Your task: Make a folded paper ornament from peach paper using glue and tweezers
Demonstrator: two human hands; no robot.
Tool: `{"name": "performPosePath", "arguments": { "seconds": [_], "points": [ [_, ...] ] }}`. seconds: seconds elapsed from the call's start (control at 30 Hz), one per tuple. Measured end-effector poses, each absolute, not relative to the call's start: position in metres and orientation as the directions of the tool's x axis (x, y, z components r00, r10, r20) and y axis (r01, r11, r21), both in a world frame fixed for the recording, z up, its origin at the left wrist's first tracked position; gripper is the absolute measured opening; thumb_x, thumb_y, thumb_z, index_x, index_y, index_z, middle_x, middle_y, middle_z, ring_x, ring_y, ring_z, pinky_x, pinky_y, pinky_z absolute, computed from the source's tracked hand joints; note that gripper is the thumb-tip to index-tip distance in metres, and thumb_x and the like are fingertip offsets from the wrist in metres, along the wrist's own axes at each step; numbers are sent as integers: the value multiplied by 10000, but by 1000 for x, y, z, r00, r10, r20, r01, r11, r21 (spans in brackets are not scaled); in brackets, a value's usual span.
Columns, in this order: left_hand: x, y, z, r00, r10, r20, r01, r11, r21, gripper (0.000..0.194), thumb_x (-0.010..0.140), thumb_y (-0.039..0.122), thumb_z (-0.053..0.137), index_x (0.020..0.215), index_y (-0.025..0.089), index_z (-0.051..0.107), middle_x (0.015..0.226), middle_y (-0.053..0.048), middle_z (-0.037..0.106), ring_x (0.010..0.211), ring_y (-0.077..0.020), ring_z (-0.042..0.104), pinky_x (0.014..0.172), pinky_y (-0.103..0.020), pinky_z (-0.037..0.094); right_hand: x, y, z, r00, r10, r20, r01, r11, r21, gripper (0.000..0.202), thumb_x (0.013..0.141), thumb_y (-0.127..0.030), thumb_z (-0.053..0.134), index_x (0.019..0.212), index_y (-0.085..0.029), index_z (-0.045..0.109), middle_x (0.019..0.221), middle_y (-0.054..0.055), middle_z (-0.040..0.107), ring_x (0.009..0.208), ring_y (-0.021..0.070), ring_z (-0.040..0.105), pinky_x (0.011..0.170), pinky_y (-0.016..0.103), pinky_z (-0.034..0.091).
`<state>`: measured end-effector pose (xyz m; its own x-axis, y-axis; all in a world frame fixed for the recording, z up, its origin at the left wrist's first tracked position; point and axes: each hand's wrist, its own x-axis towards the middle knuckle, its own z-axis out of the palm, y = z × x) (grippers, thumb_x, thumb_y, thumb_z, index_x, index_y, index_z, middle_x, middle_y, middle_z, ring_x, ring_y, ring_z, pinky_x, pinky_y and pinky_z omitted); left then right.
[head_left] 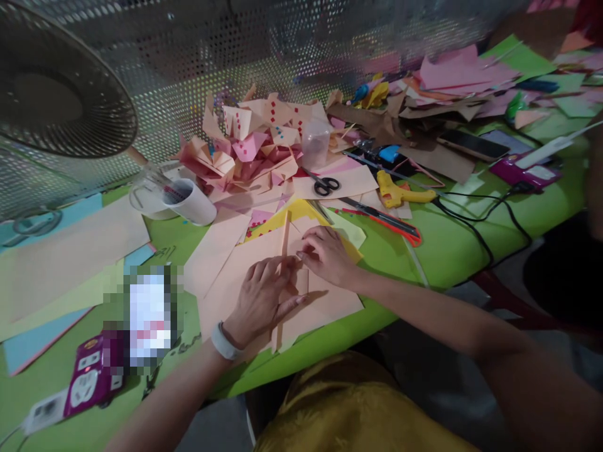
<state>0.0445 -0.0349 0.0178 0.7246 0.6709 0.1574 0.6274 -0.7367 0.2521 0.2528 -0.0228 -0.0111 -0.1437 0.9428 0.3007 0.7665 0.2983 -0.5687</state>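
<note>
A folded strip of peach paper (285, 235) stands along a larger peach sheet (330, 301) at the table's front edge. My left hand (261, 295) lies across the strip and a small folded flap (300, 282), pressing down with the thumb stretched out to the right. My right hand (330, 254) is curled, its thumb and fingertips pinched at the upper edge of the small folded peach paper. What exactly lies between those fingertips is partly hidden. A yellow sheet (301, 208) shows beneath, behind both hands.
Black-handled scissors (326, 184), an orange cutter knife (381, 221) and a yellow glue gun (400, 191) lie beyond my hands. A white mug (191, 202), a phone (149, 320) and a purple power strip (92, 373) are leftward. Folded paper pieces (264, 141) pile up behind.
</note>
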Motion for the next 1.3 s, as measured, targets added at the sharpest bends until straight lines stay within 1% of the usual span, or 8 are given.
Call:
{"name": "performPosePath", "arguments": {
  "seconds": [0.17,0.4,0.57,0.9,1.03,1.13,1.2,1.3],
  "points": [
    [45,-34,20,725,671,157,623,-735,267,610,910,625,421,1333,200,529,1287,-126,554,1158,-296,494,986,-452,383,254,-23,-13,-129,951,280,780,272,-564,106,879,-273,603,803,-202,578,1141,95,579,1128,271,493,958,445,368],
    [47,-33,21,729,663,170,612,-743,272,630,906,639,415,1315,177,543,1281,-121,561,1138,-288,499,981,-456,392,252,-24,-9,-123,959,254,803,246,-542,90,863,-246,617,805,-193,572,1153,96,580,1147,265,501,984,428,367],
    [48,-34,22,726,665,175,621,-744,246,648,908,661,370,1284,171,566,1261,-131,571,1125,-293,511,955,-446,408,251,-23,-9,-103,963,247,807,227,-545,79,845,-220,623,809,-198,556,1153,89,592,1144,262,514,987,419,366],
    [50,-35,20,742,644,187,627,-765,147,685,903,669,370,1278,128,560,1250,-145,584,1089,-301,521,941,-442,411,252,-25,-5,-116,970,214,810,217,-545,95,888,-245,582,816,-200,539,1184,97,589,1123,275,524,958,432,372],
    [52,-36,22,739,646,194,632,-763,134,686,903,679,349,1254,133,572,1212,-143,600,1069,-293,536,926,-435,417,254,-23,-9,-107,967,232,789,224,-573,80,893,-231,562,824,-205,532,1186,94,590,1137,267,521,965,432,372],
    [54,-36,25,737,646,200,634,-763,129,685,903,687,327,1231,144,584,1191,-141,609,1060,-287,547,912,-431,421,256,-19,-12,-77,969,236,736,215,-642,83,885,-249,568,819,-215,530,1133,78,602,1128,247,532,967,417,383],
    [54,-36,25,735,647,200,635,-762,129,694,903,692,315,1225,141,586,1188,-142,611,1053,-285,551,900,-429,425,257,-17,-12,-56,975,216,706,192,-681,105,861,-280,599,810,-218,531,1097,73,601,1106,242,545,959,409,397],
    [55,-37,26,733,650,200,637,-759,133,709,898,702,306,1227,139,585,1193,-145,609,1056,-289,548,885,-433,432,256,-16,-11,-59,982,179,731,165,-663,164,794,-311,672,832,-217,543,1118,76,580,1123,263,531,968,435,391]
  ]
}}
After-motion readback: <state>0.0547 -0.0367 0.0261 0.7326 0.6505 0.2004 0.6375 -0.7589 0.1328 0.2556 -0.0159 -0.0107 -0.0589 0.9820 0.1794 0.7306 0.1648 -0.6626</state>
